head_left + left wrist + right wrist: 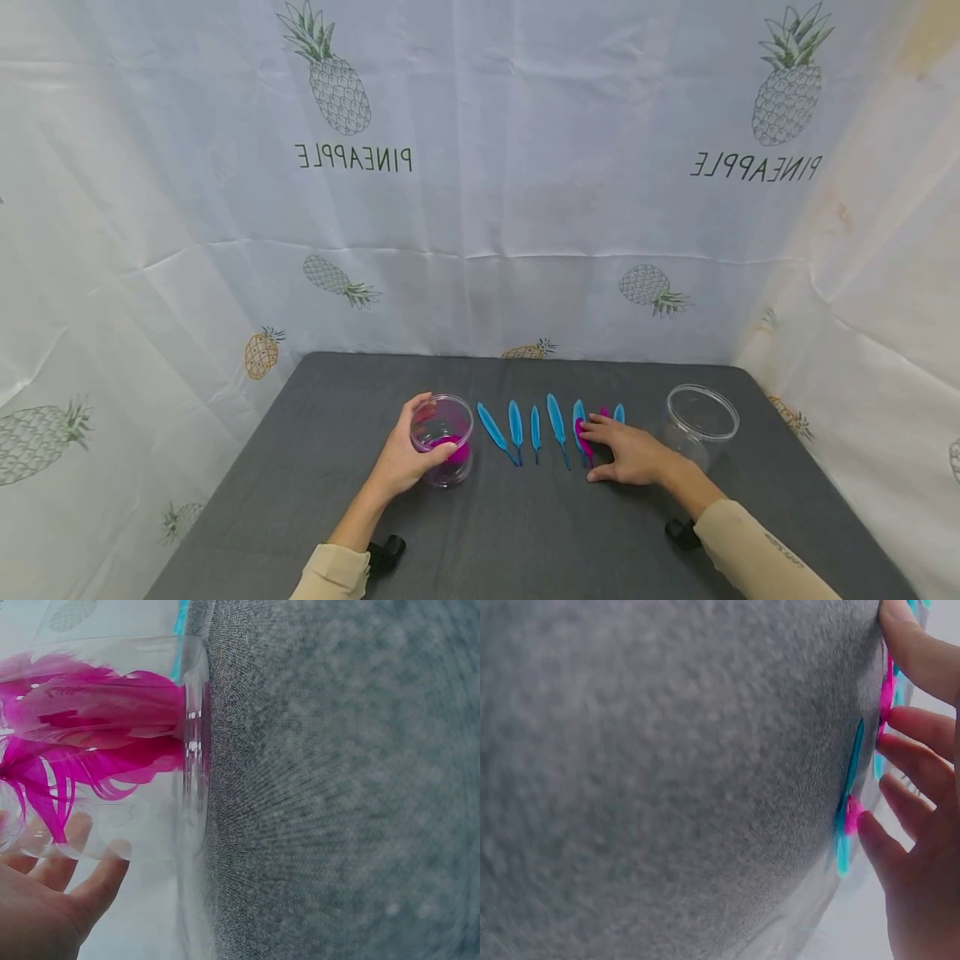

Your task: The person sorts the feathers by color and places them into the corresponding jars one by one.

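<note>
My left hand (405,454) grips a clear plastic jar (442,479) that stands upright on the table, thumb in front and fingers round the far side. Inside the jar are magenta feathers (105,712). Toward the right, my right hand (628,452) is low over the table with its fingers spread. Its fingertips are right at a magenta feather (584,442), which overlaps a blue feather (578,408). In the right wrist view, the little finger is close to another magenta feather (853,816) beside a blue feather (853,769).
Several blue feathers (556,421) lie in a row between the hands on the dark grey table (510,533). A second clear jar (701,429) stands behind the right forearm. A white pineapple-print curtain (480,200) hangs behind the table's far edge.
</note>
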Tool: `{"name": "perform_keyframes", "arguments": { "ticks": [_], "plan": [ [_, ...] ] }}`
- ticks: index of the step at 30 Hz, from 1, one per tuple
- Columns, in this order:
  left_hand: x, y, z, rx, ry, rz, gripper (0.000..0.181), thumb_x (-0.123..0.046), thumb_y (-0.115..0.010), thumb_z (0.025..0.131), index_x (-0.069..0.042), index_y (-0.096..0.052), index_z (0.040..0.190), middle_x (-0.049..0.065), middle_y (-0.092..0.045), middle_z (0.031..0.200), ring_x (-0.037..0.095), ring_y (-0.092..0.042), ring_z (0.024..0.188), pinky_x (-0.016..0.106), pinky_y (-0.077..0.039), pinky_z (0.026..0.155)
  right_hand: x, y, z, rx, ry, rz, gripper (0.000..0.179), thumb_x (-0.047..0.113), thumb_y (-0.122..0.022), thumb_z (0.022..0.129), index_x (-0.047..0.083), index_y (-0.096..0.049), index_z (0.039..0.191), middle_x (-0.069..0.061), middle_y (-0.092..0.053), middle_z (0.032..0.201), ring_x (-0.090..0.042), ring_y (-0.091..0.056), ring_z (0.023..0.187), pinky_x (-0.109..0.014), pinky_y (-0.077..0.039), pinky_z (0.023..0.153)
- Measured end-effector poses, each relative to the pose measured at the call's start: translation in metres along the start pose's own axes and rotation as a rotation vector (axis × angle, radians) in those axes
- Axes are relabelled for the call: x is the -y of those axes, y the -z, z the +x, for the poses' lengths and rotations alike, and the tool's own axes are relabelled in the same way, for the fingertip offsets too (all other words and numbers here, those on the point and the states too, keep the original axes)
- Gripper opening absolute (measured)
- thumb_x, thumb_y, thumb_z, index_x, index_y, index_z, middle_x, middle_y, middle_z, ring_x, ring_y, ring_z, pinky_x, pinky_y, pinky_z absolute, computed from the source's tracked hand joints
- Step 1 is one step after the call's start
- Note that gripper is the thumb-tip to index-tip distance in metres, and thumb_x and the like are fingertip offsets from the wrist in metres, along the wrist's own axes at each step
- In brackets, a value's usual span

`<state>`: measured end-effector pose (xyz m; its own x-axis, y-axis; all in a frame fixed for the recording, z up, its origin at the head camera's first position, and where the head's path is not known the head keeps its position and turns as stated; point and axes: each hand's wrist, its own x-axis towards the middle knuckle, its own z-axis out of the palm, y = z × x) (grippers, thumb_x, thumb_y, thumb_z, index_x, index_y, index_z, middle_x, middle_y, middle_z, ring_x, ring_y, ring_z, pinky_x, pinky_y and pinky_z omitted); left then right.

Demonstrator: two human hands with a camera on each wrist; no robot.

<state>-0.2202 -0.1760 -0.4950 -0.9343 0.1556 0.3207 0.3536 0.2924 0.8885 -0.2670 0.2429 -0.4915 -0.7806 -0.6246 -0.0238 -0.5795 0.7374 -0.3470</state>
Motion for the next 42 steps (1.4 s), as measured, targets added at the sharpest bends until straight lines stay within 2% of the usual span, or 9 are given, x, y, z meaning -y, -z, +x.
{"name": "perform_keyframes", "arguments": {
  "ticks": [6, 12, 19, 24, 29, 33, 36, 37, 42],
  "plan": [
    [-0.001, -0.001, 0.000, -0.001, 0.009, -0.007, 0.088, -0.022, -0.085, 0.081, -0.012, -0.035, 0.153, 0.013, -0.049, 0.149, 0.037, -0.045, 0.138, 0.062, -0.039, 0.110, 0.007, -0.002, -0.002, -0.063, 0.040, -0.023, 0.058, 0.048, -0.077, 0.088, 0.005, -0.071, 0.127, -0.017, -0.058, 0.143, -0.040, -0.047, 0.138, -0.064, -0.044, 0.103],
    [-0.002, -0.001, 0.000, -0.011, 0.010, -0.022, 0.089, -0.017, -0.084, 0.081, -0.011, -0.034, 0.153, 0.016, -0.048, 0.149, 0.039, -0.045, 0.138, 0.063, -0.039, 0.109, 0.010, -0.004, -0.003, -0.126, 0.092, -0.027, 0.045, 0.043, -0.075, 0.092, 0.009, -0.075, 0.122, -0.006, -0.069, 0.129, -0.035, -0.055, 0.131, -0.062, -0.046, 0.103],
    [-0.002, 0.000, 0.000, -0.009, 0.015, -0.016, 0.088, -0.020, -0.084, 0.081, -0.012, -0.034, 0.153, 0.015, -0.048, 0.149, 0.038, -0.045, 0.138, 0.061, -0.039, 0.110, 0.015, -0.003, -0.001, -0.290, 0.205, 0.077, 0.022, 0.027, -0.078, 0.091, 0.009, -0.080, 0.105, -0.001, -0.075, 0.109, -0.021, -0.069, 0.107, -0.050, -0.056, 0.092],
    [-0.003, 0.000, 0.000, -0.006, 0.007, -0.013, 0.086, -0.022, -0.084, 0.081, -0.013, -0.036, 0.152, 0.014, -0.049, 0.148, 0.037, -0.045, 0.138, 0.062, -0.039, 0.110, 0.019, -0.004, 0.001, -0.377, 0.213, 0.130, 0.013, 0.020, -0.077, 0.092, 0.009, -0.079, 0.100, 0.003, -0.076, 0.100, -0.013, -0.070, 0.094, -0.042, -0.060, 0.082],
    [-0.003, 0.000, -0.001, -0.004, 0.000, -0.014, 0.086, -0.023, -0.084, 0.081, -0.014, -0.036, 0.152, 0.013, -0.049, 0.148, 0.037, -0.045, 0.138, 0.062, -0.039, 0.110, 0.023, -0.003, 0.005, -0.488, 0.193, 0.126, 0.008, 0.012, -0.078, 0.091, 0.009, -0.079, 0.098, 0.008, -0.075, 0.093, -0.006, -0.069, 0.085, -0.039, -0.061, 0.072],
    [-0.001, 0.000, 0.000, -0.004, 0.008, -0.010, 0.086, -0.022, -0.085, 0.081, -0.014, -0.036, 0.152, 0.013, -0.049, 0.148, 0.037, -0.045, 0.138, 0.061, -0.038, 0.111, 0.027, 0.001, 0.009, -0.574, 0.190, 0.102, 0.007, 0.005, -0.080, 0.087, 0.008, -0.078, 0.093, 0.005, -0.074, 0.086, 0.000, -0.063, 0.073, -0.037, -0.060, 0.063],
    [-0.002, -0.001, 0.000, -0.009, 0.012, -0.005, 0.087, -0.020, -0.084, 0.082, -0.012, -0.035, 0.153, 0.015, -0.048, 0.148, 0.038, -0.045, 0.138, 0.062, -0.038, 0.111, 0.029, 0.004, 0.013, -0.627, 0.188, 0.069, 0.008, 0.002, -0.081, 0.085, 0.006, -0.078, 0.091, 0.001, -0.074, 0.084, 0.000, -0.061, 0.069, -0.033, -0.059, 0.060],
    [-0.003, -0.001, 0.000, -0.010, 0.018, -0.003, 0.087, -0.019, -0.084, 0.082, -0.010, -0.034, 0.153, 0.017, -0.048, 0.148, 0.040, -0.044, 0.138, 0.063, -0.038, 0.111, 0.029, 0.006, 0.014, -0.646, 0.187, 0.056, 0.009, 0.001, -0.081, 0.084, 0.006, -0.078, 0.091, 0.000, -0.074, 0.084, -0.001, -0.062, 0.069, -0.032, -0.059, 0.061],
    [-0.031, 0.000, -0.003, 0.003, 0.039, -0.003, 0.086, -0.013, -0.081, 0.082, 0.003, -0.032, 0.151, 0.028, -0.046, 0.147, 0.049, -0.042, 0.136, 0.066, -0.036, 0.109, 0.030, 0.011, 0.019, -0.714, 0.187, 0.020, 0.011, 0.001, -0.081, 0.084, 0.005, -0.078, 0.093, -0.001, -0.074, 0.086, -0.009, -0.068, 0.071, -0.031, -0.060, 0.063]
  ]
}}
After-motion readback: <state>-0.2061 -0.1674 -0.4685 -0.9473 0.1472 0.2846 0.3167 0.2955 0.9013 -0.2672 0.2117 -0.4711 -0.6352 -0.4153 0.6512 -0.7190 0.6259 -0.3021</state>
